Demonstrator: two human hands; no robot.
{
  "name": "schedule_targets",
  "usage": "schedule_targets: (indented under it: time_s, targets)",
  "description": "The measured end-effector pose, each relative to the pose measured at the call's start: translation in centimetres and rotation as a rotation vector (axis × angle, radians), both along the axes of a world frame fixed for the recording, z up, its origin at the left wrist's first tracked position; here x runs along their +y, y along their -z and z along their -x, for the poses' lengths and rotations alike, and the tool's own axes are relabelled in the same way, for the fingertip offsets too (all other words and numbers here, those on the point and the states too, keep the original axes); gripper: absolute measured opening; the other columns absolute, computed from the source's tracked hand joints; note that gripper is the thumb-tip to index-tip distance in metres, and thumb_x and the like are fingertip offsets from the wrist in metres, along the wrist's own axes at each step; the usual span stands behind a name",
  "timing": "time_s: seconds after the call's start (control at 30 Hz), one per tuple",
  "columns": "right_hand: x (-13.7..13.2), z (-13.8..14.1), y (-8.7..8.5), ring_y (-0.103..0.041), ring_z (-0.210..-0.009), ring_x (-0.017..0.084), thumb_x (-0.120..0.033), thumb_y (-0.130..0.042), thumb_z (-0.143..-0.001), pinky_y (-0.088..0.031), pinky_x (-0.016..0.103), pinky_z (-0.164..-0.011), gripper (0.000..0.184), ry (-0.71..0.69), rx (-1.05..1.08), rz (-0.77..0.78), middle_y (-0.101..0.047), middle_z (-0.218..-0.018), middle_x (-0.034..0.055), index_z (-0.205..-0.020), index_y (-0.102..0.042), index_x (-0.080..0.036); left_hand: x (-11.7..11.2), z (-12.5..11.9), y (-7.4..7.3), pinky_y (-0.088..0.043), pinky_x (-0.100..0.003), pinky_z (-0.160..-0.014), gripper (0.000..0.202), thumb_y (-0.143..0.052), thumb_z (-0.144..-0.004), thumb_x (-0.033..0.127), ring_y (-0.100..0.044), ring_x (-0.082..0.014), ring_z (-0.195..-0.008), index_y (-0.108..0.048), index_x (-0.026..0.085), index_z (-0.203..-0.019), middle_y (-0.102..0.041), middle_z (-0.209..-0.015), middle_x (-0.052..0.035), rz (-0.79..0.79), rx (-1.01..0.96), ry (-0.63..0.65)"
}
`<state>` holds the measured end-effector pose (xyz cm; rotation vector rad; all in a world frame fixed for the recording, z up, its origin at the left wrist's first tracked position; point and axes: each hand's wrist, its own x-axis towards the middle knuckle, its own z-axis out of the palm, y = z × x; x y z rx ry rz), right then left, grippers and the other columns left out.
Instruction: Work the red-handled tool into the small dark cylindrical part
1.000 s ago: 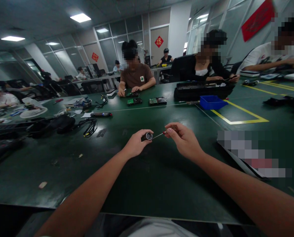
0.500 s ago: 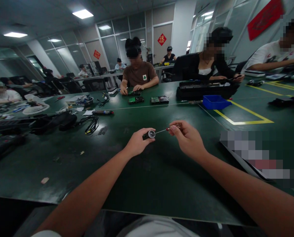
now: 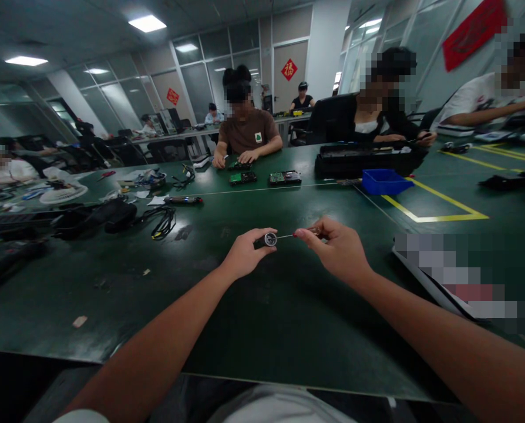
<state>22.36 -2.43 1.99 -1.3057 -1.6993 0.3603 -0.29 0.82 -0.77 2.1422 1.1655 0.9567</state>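
My left hand (image 3: 244,256) is closed around a small black cylindrical part (image 3: 270,239) with a round silver-rimmed end that faces right. Between thumb and fingers, my right hand (image 3: 336,247) grips a screwdriver (image 3: 285,236) with a thin metal shaft and a reddish handle. The shaft runs level to the left, and its tip meets the round end of the black part; how far in it goes cannot be made out. Both hands are held above the green table (image 3: 262,329).
Ahead lie two circuit boards (image 3: 285,177), a blue bin (image 3: 384,182) and a long black housing (image 3: 368,160). Black cables (image 3: 162,223) and a dark pen-like tool (image 3: 183,200) are at left. A blurred-out sheet (image 3: 447,276) lies right. Co-workers sit across the table.
My right hand has turned, and the screwdriver shaft now lies more level, with its handle slightly lower. My left hand and the black part have stayed nearly still.
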Motion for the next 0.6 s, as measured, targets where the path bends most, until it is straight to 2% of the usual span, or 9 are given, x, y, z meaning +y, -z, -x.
schedule_targets:
  time_s: [0.1,0.2,0.27,0.37,0.47,0.53,0.6]
  targets:
    - [-0.25,-0.02,-0.06,-0.061,-0.059,0.017,-0.048,-0.065,-0.087,-0.042,0.030,-0.054,0.028,-0.044,-0.019,-0.046,-0.068,-0.068,0.0017,-0.079,-0.066,-0.021,-0.10,-0.03,-0.09,-0.043,-0.039,-0.104,0.040,-0.073,-0.083,0.020,-0.061,-0.0215,-0.115,-0.067,0.026,-0.122,-0.069,-0.121,-0.0034,-0.002,0.007,0.004]
    - [-0.36,-0.11,-0.03,-0.069,-0.080,0.021,-0.036,-0.058,-0.092,-0.050,0.033,-0.068,0.017,-0.167,-0.014,-0.090,-0.074,-0.090,0.0052,-0.099,-0.065,-0.022,-0.11,-0.04,-0.09,-0.043,-0.039,-0.103,0.040,-0.073,-0.083,0.021,-0.061,-0.0217,-0.114,-0.066,0.026,-0.123,-0.068,-0.120,-0.0035,-0.011,0.009,0.006]
    - [-0.39,-0.18,-0.06,-0.070,-0.086,0.022,-0.033,-0.055,-0.094,-0.052,0.035,-0.074,0.017,-0.241,-0.028,-0.084,-0.074,-0.096,0.0057,-0.105,-0.063,-0.022,-0.07,-0.03,-0.05,-0.043,-0.040,-0.103,0.040,-0.073,-0.083,0.022,-0.061,-0.0223,-0.114,-0.066,0.026,-0.122,-0.069,-0.119,-0.0039,-0.016,0.017,0.006]
    - [-0.45,-0.19,-0.25,-0.069,-0.073,0.020,-0.040,-0.053,-0.095,-0.049,0.033,-0.066,0.021,-0.259,-0.064,-0.018,-0.072,-0.081,0.0025,-0.103,-0.063,-0.023,-0.06,-0.04,-0.07,-0.043,-0.041,-0.103,0.040,-0.073,-0.083,0.023,-0.061,-0.0229,-0.114,-0.067,0.026,-0.122,-0.069,-0.119,-0.0040,-0.020,0.038,0.009]
    - [-0.54,-0.08,-0.49,-0.060,-0.058,0.017,-0.044,-0.048,-0.097,-0.042,0.030,-0.056,0.027,-0.203,-0.103,0.009,-0.065,-0.067,-0.0003,-0.095,-0.066,-0.024,-0.14,-0.11,-0.20,-0.043,-0.041,-0.102,0.040,-0.073,-0.083,0.023,-0.061,-0.0230,-0.113,-0.066,0.027,-0.122,-0.069,-0.119,-0.0035,-0.012,0.059,0.010]
    - [-0.60,0.00,-0.57,-0.058,-0.057,0.017,-0.044,-0.045,-0.098,-0.039,0.030,-0.055,0.030,-0.177,-0.106,-0.002,-0.064,-0.067,0.0002,-0.091,-0.066,-0.023,-0.20,-0.16,-0.26,-0.044,-0.041,-0.101,0.039,-0.073,-0.083,0.024,-0.061,-0.0232,-0.112,-0.067,0.027,-0.122,-0.069,-0.118,-0.0039,-0.005,0.070,0.009]
    - [-0.66,0.03,-0.55,-0.057,-0.059,0.017,-0.040,-0.043,-0.099,-0.039,0.030,-0.056,0.028,-0.171,-0.092,-0.010,-0.064,-0.070,0.0010,-0.095,-0.064,-0.023,-0.21,-0.18,-0.26,-0.044,-0.041,-0.101,0.039,-0.072,-0.083,0.024,-0.061,-0.0232,-0.111,-0.067,0.027,-0.122,-0.069,-0.117,-0.0043,-0.009,0.069,0.012]
